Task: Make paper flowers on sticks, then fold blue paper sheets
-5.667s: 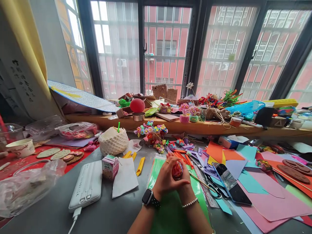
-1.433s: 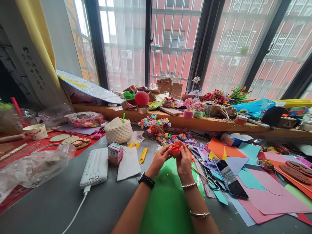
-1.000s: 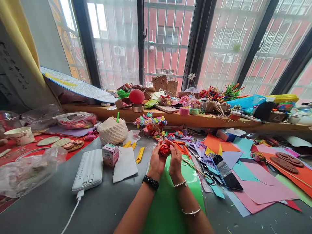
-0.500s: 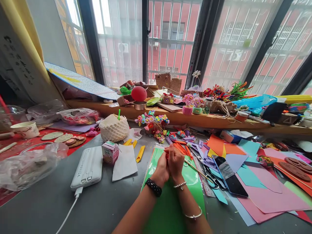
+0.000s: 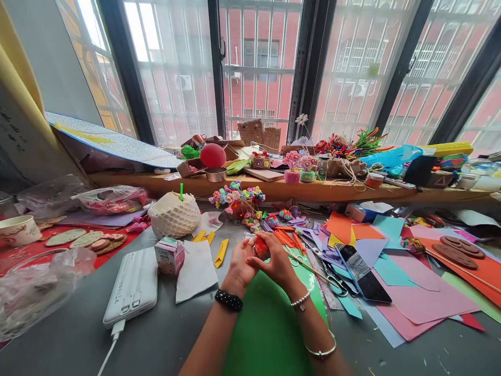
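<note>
A small red-orange ball (image 5: pixel 262 248), its material too small to make out, sits between my two hands above the green mat (image 5: pixel 270 324). My left hand (image 5: pixel 240 263) has its palm turned up and curls around the ball's left side. Over the ball's top and right side bend the fingers and thumb of my right hand (image 5: pixel 276 261). Part of the ball shows in the gap between the hands; its underside is hidden. Just right of my right hand lie a thin wooden stick (image 5: pixel 309 267) and scissors (image 5: pixel 337 284).
Left of the mat are a white power bank (image 5: pixel 133 284) with a cable, a small carton (image 5: pixel 170 256), white paper (image 5: pixel 197 271) and a netted coconut (image 5: pixel 175 215). Crocheted flowers (image 5: pixel 238 201) stand behind my hands. A phone (image 5: pixel 362 271) lies among coloured papers (image 5: pixel 426 292) at right.
My hands were clasped together with the ball almost covered. Now they have parted somewhat, and the red-orange ball shows between them. The view has shifted slightly to the right.
</note>
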